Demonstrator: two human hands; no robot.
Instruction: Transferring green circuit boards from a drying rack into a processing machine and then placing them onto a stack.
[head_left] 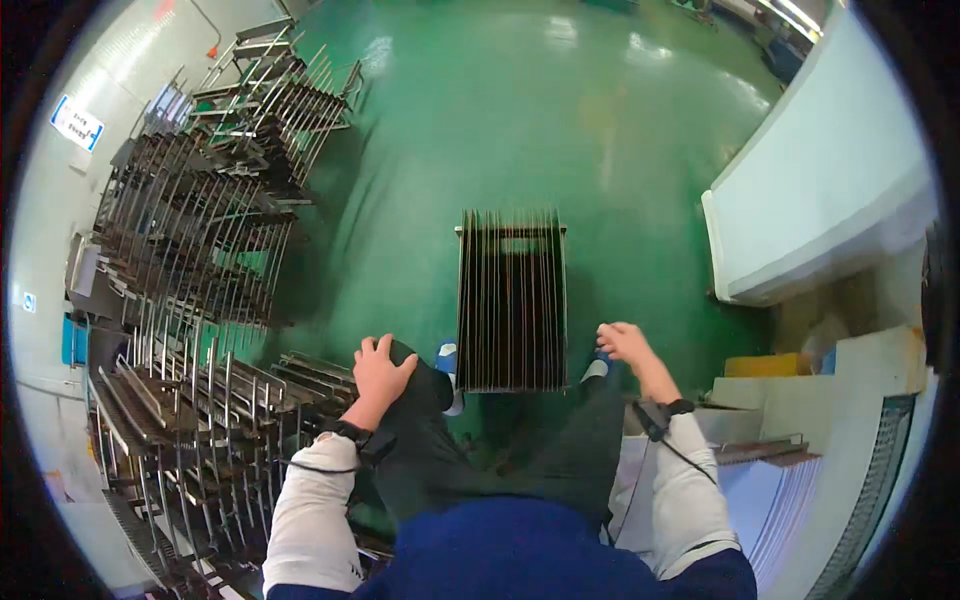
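Observation:
On the floor between my feet stands a rack (pixel 460 300) holding a row of thin dark panels (pixel 512 325) on edge. My left hand (pixel 383 375) is open, its fingers spread, at my left knee. It holds nothing and is apart from the rack. To the right of the rack, my right hand (pixel 625 343) hangs above my right shoe (pixel 596 368). Its fingers are loosely bent and apart, and I see nothing in them. A dark band with a cable sits on each wrist.
Several metal racks (pixel 195 215) crowd the left wall, with more racks (pixel 190 430) close by my left arm. A large white cabinet (pixel 810 190) stands at right. Nearer are a yellow box (pixel 765 366) and a stack of pale panels (pixel 770 510). The floor (pixel 480 120) is green.

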